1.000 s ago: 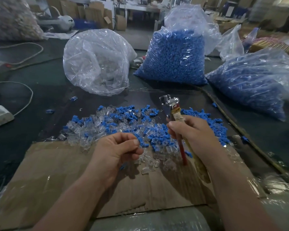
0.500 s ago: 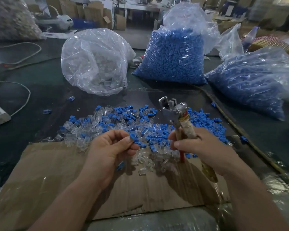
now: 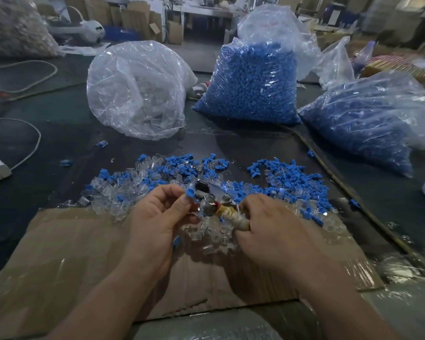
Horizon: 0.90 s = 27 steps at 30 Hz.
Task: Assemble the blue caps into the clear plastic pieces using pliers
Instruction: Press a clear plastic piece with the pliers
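Blue cap we are pinching in our left hand beside the pliers; our right hand is gripping their handles.

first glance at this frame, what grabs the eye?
Centre: the left hand pinches a blue cap at the head of the pliers, which the right hand grips by the wrapped handle. Just behind, a loose pile of blue caps and clear pieces sprawls over the dark table and onto the cardboard. Farther back stand a clear bag and two bulging bags of blue caps, middle and right.
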Tool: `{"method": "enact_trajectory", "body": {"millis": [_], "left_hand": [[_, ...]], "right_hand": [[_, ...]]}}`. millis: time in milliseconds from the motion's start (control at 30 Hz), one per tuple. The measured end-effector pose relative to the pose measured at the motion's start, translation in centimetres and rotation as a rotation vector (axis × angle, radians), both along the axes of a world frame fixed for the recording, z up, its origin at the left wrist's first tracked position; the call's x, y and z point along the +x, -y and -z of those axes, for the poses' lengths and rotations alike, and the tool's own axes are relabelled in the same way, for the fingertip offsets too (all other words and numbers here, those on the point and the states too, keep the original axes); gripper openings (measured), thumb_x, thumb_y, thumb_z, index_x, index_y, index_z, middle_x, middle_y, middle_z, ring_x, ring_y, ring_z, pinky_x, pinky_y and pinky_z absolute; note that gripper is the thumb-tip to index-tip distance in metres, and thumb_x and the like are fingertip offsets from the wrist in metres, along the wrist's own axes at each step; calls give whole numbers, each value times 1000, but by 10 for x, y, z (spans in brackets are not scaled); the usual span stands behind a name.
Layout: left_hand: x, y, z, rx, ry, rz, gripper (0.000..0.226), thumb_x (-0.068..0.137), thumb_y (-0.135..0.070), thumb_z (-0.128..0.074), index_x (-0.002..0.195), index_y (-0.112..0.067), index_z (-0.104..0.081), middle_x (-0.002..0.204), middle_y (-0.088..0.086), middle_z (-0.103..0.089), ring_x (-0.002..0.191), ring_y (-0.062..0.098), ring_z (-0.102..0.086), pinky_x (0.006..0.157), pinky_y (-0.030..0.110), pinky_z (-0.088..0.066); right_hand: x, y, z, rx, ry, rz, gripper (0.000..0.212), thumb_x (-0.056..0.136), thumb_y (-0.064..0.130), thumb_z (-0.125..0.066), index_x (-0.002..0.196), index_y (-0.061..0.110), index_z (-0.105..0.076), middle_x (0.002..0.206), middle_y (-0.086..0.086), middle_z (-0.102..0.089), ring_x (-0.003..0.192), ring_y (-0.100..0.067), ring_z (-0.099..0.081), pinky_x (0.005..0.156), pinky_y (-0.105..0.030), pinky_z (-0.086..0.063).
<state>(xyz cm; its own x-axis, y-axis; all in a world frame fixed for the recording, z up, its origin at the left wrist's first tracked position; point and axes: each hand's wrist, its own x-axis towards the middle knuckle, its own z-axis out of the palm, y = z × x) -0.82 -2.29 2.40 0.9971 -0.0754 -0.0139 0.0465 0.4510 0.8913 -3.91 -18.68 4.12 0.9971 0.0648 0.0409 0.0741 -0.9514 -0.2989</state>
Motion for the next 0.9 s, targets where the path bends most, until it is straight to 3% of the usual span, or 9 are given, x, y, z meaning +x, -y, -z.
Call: {"method": "enact_trajectory", "body": {"millis": [500, 667, 900], "left_hand": [[1, -2, 3, 21, -8, -3, 8, 64, -9, -60, 72, -11, -58, 64, 2, -64, 54, 10, -59, 46, 18, -50], [-1, -2, 3, 79, 9, 38, 12, 66, -12, -60, 61, -21, -65, 66, 3, -64, 52, 11, -57, 46, 20, -49], [-2, 0, 3, 17, -16, 14, 7, 64, -8, -59, 71, -11, -59, 63, 2, -64, 51, 11, -59, 45, 19, -50]], "right_hand": [[2, -4, -3, 4, 11, -45, 17, 82, 36, -47, 85, 29, -32, 79, 16, -31, 70, 3, -30, 59, -12, -23], [1, -5, -5, -2, -2, -64, 17, 84, 37, -45, 85, 29, -31, 79, 16, -30, 70, 3, -29, 59, -12, -21], [0, -9, -8, 0, -18, -74, 19, 84, 38, -45, 85, 29, -28, 76, 16, -29, 67, 4, -27, 56, -13, -20]]}}
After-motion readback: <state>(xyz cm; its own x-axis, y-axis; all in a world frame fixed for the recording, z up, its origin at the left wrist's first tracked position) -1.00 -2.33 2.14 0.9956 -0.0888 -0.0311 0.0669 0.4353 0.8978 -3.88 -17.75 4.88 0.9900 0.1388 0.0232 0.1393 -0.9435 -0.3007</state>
